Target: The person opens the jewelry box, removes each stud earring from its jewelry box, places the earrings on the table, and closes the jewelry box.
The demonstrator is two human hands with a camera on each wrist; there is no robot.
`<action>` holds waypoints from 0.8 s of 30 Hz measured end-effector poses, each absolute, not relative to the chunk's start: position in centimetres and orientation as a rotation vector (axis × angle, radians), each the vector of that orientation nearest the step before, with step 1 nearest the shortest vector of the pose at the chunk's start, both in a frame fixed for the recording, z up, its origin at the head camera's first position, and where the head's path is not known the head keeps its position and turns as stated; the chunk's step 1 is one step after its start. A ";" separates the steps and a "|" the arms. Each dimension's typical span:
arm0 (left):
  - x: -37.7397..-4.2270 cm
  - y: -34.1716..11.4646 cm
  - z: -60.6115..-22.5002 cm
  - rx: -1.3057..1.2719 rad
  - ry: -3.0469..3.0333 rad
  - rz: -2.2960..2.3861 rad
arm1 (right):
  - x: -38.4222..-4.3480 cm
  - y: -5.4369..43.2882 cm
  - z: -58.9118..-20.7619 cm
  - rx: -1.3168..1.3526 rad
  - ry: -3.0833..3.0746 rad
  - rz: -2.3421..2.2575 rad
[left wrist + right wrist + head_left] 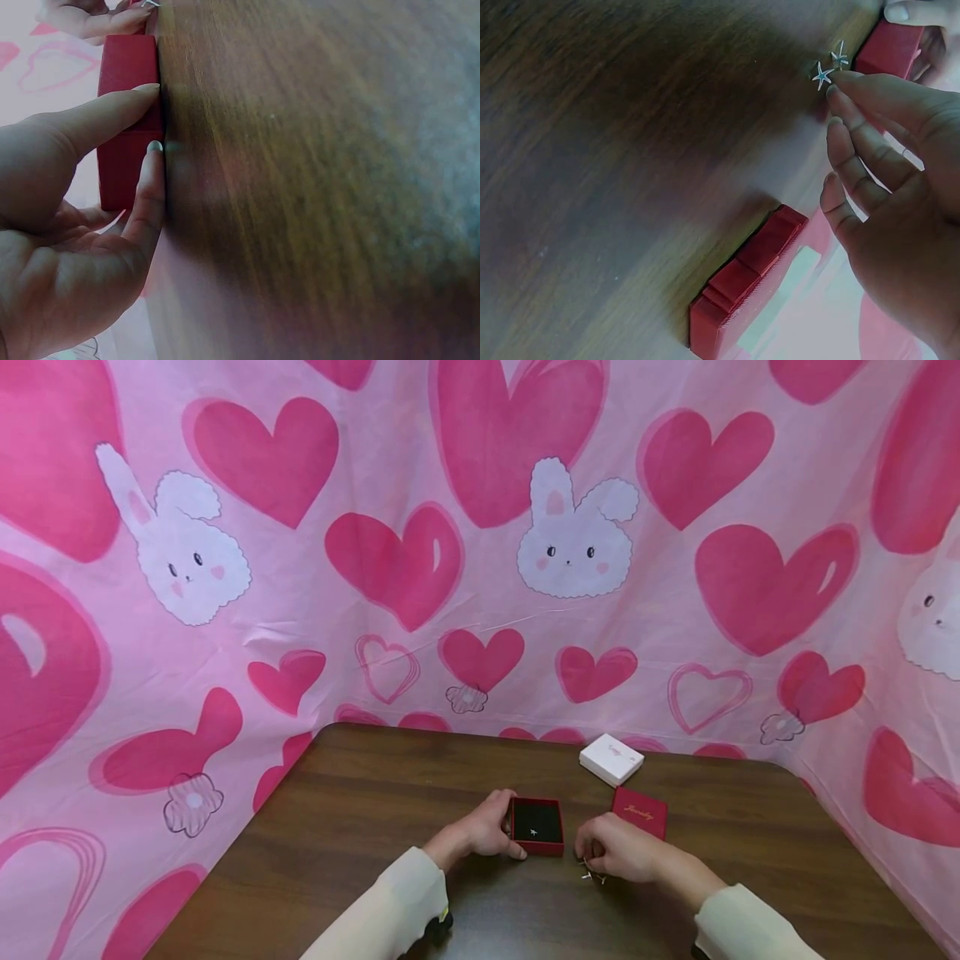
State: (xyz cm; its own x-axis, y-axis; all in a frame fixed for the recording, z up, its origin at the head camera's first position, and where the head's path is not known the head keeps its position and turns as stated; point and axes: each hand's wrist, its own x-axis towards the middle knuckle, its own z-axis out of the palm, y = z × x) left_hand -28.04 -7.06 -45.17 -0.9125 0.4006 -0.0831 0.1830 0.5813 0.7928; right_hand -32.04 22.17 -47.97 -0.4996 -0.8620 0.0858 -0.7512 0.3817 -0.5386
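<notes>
My left hand (487,828) grips the open red jewelry box (538,848) on the table, thumb at its near side and fingers round its left side. Inside lies a black pad (538,814) with a small silver star piece (533,832) on it. Just right of the box, my right hand (618,850) pinches a small piece of star jewelry (822,76) between thumb and fingertips. A second small star (840,55) shows close beside the first in the right wrist view; the fingers hide how the two are joined.
Behind my right hand lies the red lid (641,810) with gold lettering, its bow-like side (746,262) showing in the right wrist view. Farther back is a white box (611,760). The brown wooden table (420,768) meets a pink heart-and-rabbit cloth (420,677).
</notes>
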 end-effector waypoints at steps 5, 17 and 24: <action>-28.0 -7.0 -45.1 0.487 2.569 1.235 | -30.6 21.3 -45.9 -1.345 2.399 -0.795; -28.0 -6.9 -45.2 0.512 2.600 1.235 | -28.5 19.8 -43.9 -1.247 2.382 -0.833; -28.0 -6.9 -45.2 0.508 2.606 1.230 | -28.3 19.5 -44.0 -1.240 2.357 -0.846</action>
State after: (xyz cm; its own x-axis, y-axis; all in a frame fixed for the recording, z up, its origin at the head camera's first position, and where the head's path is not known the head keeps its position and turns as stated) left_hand -27.97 -6.85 -45.25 -0.9173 0.3954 -0.0466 0.2153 0.5911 0.7773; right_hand -28.32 19.52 -44.03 -0.5585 -0.8291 -0.0264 -0.6231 0.4403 -0.6465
